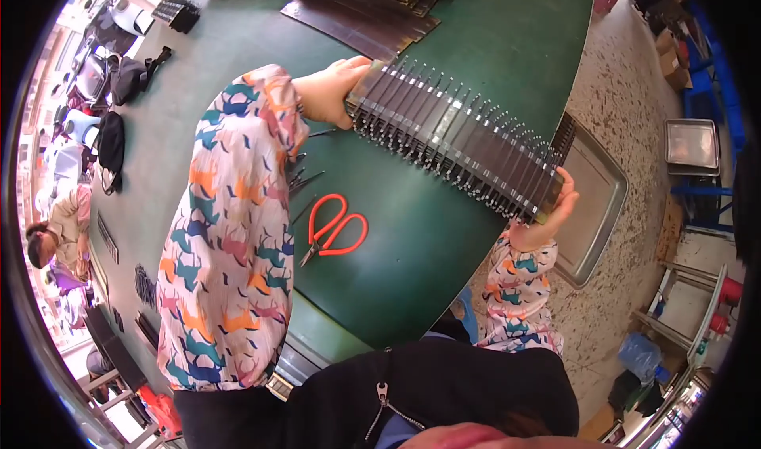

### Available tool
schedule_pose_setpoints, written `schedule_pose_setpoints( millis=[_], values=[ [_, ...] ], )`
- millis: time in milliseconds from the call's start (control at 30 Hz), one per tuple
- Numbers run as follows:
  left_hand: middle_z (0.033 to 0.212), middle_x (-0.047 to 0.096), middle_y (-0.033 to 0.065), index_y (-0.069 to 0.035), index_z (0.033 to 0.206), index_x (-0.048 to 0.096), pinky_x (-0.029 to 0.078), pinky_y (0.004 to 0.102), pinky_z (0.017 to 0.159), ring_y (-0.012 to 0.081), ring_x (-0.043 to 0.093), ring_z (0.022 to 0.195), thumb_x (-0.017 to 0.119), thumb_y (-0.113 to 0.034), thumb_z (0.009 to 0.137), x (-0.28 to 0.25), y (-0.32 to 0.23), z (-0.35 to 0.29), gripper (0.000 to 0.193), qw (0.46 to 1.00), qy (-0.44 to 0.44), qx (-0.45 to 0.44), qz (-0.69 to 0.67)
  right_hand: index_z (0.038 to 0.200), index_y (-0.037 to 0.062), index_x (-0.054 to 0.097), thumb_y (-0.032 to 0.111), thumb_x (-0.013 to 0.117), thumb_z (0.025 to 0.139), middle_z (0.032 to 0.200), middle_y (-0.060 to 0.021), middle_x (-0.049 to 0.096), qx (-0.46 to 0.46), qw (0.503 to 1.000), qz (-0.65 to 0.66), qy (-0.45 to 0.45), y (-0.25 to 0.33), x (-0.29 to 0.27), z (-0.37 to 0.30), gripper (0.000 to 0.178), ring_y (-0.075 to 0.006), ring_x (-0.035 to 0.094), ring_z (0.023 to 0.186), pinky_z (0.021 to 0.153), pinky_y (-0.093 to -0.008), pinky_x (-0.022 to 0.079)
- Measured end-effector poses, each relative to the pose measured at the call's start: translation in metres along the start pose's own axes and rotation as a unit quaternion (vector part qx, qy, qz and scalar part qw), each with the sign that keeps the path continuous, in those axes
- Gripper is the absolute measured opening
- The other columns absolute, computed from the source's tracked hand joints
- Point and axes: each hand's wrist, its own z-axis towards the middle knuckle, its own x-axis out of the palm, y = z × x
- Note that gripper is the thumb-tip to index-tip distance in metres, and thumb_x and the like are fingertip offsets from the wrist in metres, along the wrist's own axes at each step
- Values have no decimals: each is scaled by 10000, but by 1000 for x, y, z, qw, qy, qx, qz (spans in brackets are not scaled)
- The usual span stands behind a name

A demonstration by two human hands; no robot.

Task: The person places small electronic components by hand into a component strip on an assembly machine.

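Hands (pixel 337 92) (pixel 547 211) squeeze dark strip stack (pixel 456 144) between them above green table (pixel 491 45).

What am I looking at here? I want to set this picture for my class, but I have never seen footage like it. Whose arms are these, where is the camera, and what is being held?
There is no machine: a person works with bare hands. The single picture comes from a wide camera worn on the person's head, looking down, so straight edges bend near the rim. The patterned sleeves are the person's own arms. The left hand and the right hand press together the two ends of a long row of dark flat strips with small metal tips, held above a green table. On the table lie red-handled scissors and, farther off, stacks of dark flat pieces. A metal tray sits past the table's edge. Another person is at the far left.
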Motion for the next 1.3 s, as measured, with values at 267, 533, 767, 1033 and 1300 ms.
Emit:
schedule_pose_setpoints(
  millis=[267,533,767,1033,1300],
  values=[
    [1464,269,231,-31,1447,258,268,380,1125,353,311,1332,795,-150,540,-10,-23,-9,1060,998,45,-41,-29,1102,44,531,453,280,1003,979,-85,659,-15,999,17,25,0,0,-4,490,-182,654,876,789,-322,534],
    [1308,437,176,-31,1326,433,336,365,1066,327,386,1249,781,-135,501,-2,6,7,901,995,17,91,-24,1098,40,531,408,266,1005,983,-89,661,-11,1000,12,10,0,8,-5,463,-185,655,881,785,-324,537],
    [1158,521,176,-44,1270,464,407,378,982,331,491,1127,776,-150,512,4,7,0,827,994,-12,107,-25,1116,33,523,406,263,1000,993,-98,660,-11,1000,2,17,-4,-1,-5,469,-193,658,875,784,-325,540],
    [1216,527,173,-71,1394,253,422,384,971,361,506,1160,735,-60,564,10,-11,-18,960,988,-99,84,-85,1218,3,468,453,266,973,1121,-129,572,-229,952,-202,-4,-16,-2,-6,551,-207,594,978,872,-338,487],
    [1142,577,192,-112,1397,226,455,370,909,368,578,1051,726,-16,571,11,-19,-15,970,981,-103,77,-148,1263,-18,428,537,246,951,1180,-128,500,-299,912,-278,34,-13,-9,-4,663,-229,519,1068,940,-359,421]
  ],
)
